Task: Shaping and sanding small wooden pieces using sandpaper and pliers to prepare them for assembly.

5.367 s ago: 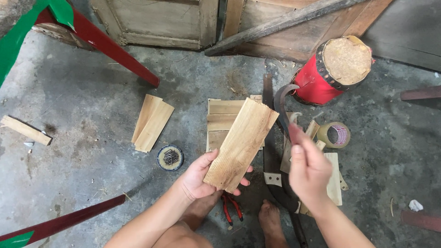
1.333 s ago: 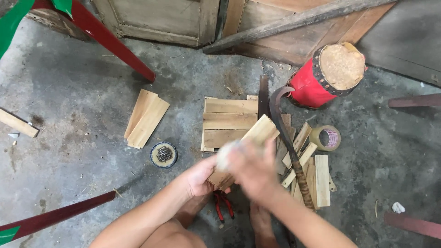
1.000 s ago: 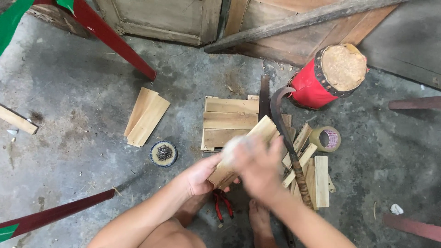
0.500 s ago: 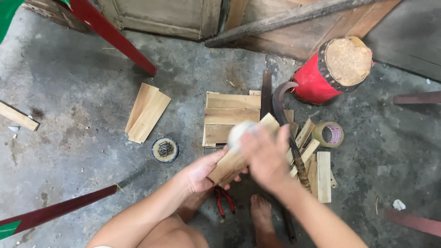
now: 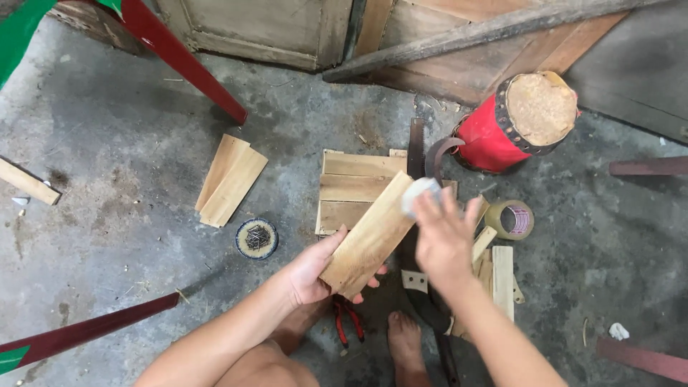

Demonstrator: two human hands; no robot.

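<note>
From my remote seat I see the left hand (image 5: 312, 269) closed around the lower end of a flat, pale rectangular wooden slat (image 5: 369, 239), thumb on top and fingers wrapped beneath, so that grip is shut on the wood and holds it tilted above the grey concrete floor (image 5: 107, 186). The right hand (image 5: 443, 240) hovers at the slat's upper end with its fingers curled over a small whitish pad (image 5: 417, 195) pressed to the wood; the hand is blurred, so I cannot tell how tightly that grip closes. Under the slat, near the middle of the floor, lies a stack of similar pale boards (image 5: 351, 188), and well to the left rests a separate pair of pale slats (image 5: 231, 179). Just beside those sits a small round tin of dark nails (image 5: 256, 238). Towards the upper right a red cylinder with a tan fibrous end (image 5: 516, 122) lies on its side, with a roll of yellowish tape (image 5: 510, 219) near it. Red-handled pliers (image 5: 347, 322) lie by a bare foot (image 5: 407, 347) at the bottom edge.
</note>
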